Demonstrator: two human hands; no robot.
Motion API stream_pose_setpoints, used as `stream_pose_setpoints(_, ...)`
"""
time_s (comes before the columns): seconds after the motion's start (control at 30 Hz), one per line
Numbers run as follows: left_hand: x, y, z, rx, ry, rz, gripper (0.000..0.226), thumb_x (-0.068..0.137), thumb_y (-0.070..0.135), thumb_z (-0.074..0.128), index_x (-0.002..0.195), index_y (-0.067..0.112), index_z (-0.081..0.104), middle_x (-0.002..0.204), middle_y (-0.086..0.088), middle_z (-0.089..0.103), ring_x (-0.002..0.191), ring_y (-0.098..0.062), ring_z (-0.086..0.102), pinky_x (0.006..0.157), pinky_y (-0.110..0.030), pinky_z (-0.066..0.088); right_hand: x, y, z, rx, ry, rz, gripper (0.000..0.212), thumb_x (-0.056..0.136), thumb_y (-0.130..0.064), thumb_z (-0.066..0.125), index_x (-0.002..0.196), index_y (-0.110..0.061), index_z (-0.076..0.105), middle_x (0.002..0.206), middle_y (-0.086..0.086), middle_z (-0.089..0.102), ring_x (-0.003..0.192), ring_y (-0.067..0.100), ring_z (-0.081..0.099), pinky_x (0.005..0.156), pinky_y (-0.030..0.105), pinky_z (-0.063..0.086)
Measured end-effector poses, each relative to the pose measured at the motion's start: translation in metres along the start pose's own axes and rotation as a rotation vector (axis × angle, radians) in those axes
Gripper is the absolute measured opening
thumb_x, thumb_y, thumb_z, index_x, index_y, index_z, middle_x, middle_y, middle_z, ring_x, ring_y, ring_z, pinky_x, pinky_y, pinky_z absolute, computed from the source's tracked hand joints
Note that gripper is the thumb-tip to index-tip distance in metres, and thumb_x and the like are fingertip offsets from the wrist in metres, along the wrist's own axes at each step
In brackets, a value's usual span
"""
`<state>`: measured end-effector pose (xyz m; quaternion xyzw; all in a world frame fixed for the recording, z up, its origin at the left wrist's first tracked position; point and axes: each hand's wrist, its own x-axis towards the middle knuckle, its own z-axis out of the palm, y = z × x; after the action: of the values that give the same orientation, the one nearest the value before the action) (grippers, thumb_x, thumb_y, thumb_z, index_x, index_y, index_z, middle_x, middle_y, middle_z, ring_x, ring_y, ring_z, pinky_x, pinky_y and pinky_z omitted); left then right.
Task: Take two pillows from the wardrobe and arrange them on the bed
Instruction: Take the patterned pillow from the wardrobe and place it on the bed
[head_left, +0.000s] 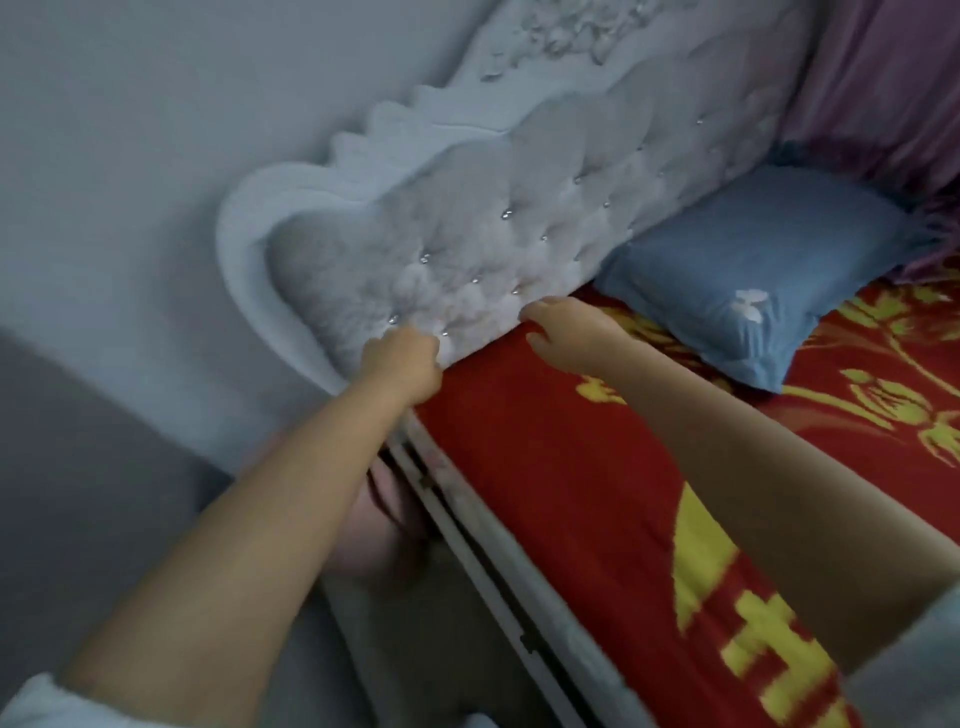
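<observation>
Both hands, left (402, 366) and right (563, 330), clenched on red sheet (545, 467) beside headboard (467, 234).

Person's arms: both forearms bare from wrist to near elbow. Left hand (402, 366) and right hand (563, 332) bare, no rings, watch or gloves seen. Pale, whitish sleeves (47, 701) pushed up high on both arms; right one shows only at frame edge. Fabric detail blurred.

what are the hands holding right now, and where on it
The left hand grips the red bedsheet at its corner by the headboard; the right hand presses its top edge, no clear grasp.
</observation>
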<state>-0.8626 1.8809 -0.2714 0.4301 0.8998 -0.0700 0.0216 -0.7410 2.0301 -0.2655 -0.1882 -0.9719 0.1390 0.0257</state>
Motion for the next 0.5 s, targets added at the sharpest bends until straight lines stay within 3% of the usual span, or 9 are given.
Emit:
stream_pose_setpoints(0.27, -0.229, -0.105, 0.039, -0.14, 0.02, -0.407, 0.029, 0.09, 0.018, 0.048, 0.114, 0.006, 0.06, 0.12, -0.021, 0.059, 0.111, -0.037, 0.056, 0.088, -0.043, 0.051, -0.073, -0.171, 0.06, 0.081, -0.155, -0.418, 0.03, 0.09, -0.008, 0.048, 0.118, 0.002, 0.055, 0.122, 0.025, 0.059, 0.114, 0.035, 0.054, 0.094, 0.039, 0.041)
stream_pose_setpoints(0.5, -0.465, -0.12, 0.083, -0.284, 0.115, -0.738, 0.028, 0.091, 0.018, 0.047, 0.114, 0.005, 0.058, 0.118, -0.02, 0.058, 0.109, -0.035, 0.056, 0.085, -0.04, 0.05, -0.203, -0.315, 0.116, 0.077, -0.221, -0.619, 0.028, 0.092, -0.008, 0.043, 0.114, 0.003, 0.058, 0.122, 0.026, 0.06, 0.112, 0.038, 0.054, 0.092, 0.04, 0.044)
